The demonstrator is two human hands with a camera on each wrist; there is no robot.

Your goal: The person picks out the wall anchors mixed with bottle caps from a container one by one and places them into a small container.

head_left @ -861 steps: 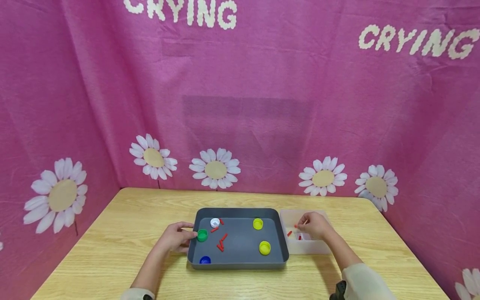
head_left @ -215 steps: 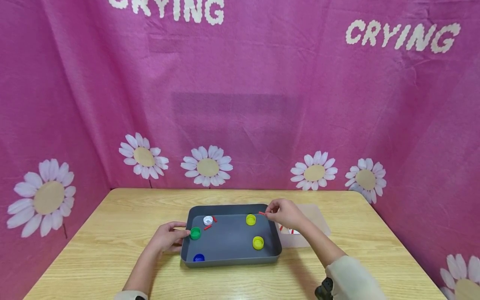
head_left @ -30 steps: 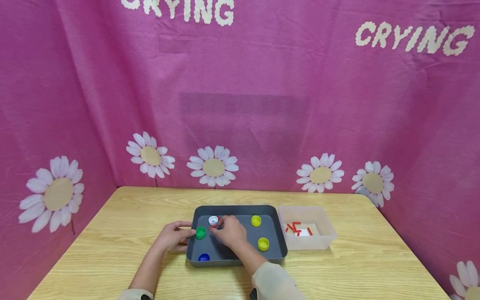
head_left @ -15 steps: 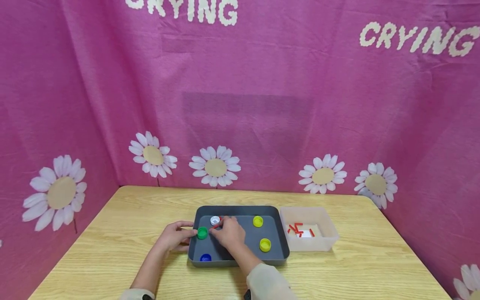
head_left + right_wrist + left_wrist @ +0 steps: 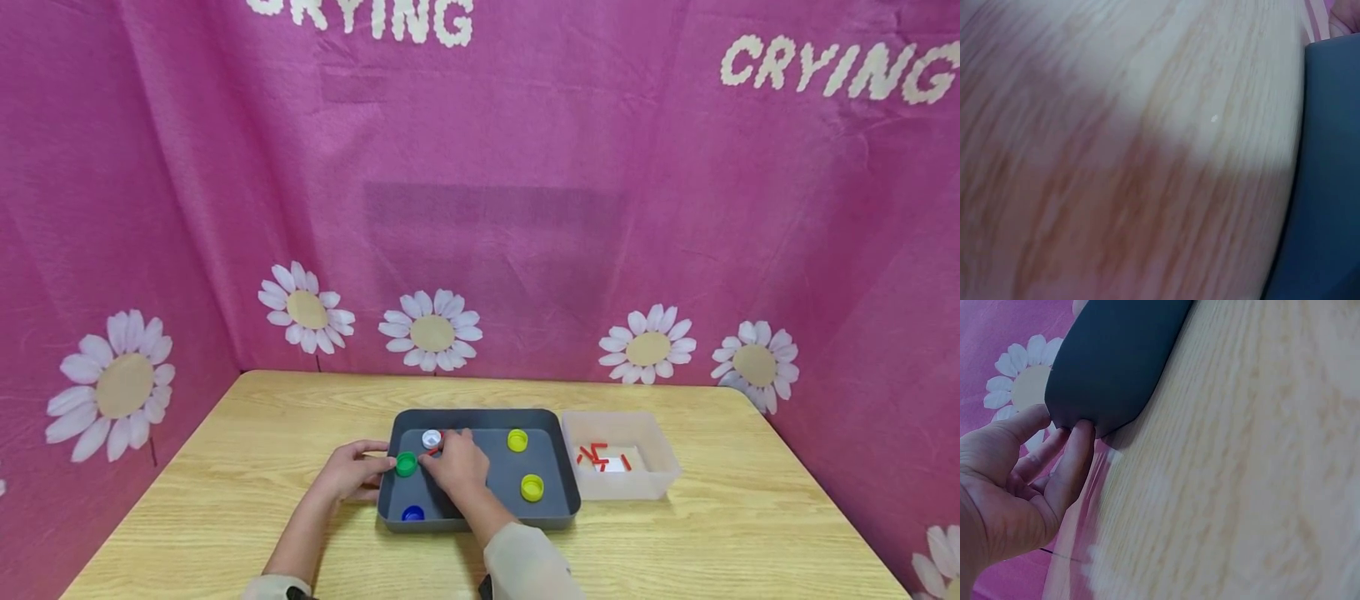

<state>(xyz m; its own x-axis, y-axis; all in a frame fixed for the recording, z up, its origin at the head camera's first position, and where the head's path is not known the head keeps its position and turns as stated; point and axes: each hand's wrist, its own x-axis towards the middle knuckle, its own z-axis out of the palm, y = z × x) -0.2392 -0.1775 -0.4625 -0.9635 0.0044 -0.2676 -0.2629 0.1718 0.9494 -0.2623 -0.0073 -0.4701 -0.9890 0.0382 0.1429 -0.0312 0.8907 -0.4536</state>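
My left hand (image 5: 348, 473) grips the left wall of a dark grey tray (image 5: 480, 523), thumb at the rim beside a green bottle cap (image 5: 406, 464). The left wrist view shows thumb and fingers pinching the tray's corner (image 5: 1110, 362). Inside the tray my right hand (image 5: 461, 468) reaches down, thumb and fingertips around a short red stick (image 5: 432, 452). A second red piece (image 5: 442, 434) is partly hidden by the fingers next to a white bottle cap (image 5: 431, 438). In the right wrist view only the tray's outer wall (image 5: 1329, 169) and wood appear; the right hand is out of sight.
Two yellow caps (image 5: 517, 440) lie in the tray's right half, and a blue cap (image 5: 412, 513) in its near left corner. A translucent box (image 5: 660, 458) holding several red sticks (image 5: 599, 454) stands against the tray's right side. Pink curtain (image 5: 495, 250) surrounds the wooden table (image 5: 720, 517).
Since the oldest frame, red sticks have left the tray and more lie in the box. The right hand carried one by the tray's right edge, then came back to the white cap. The left hand stayed.
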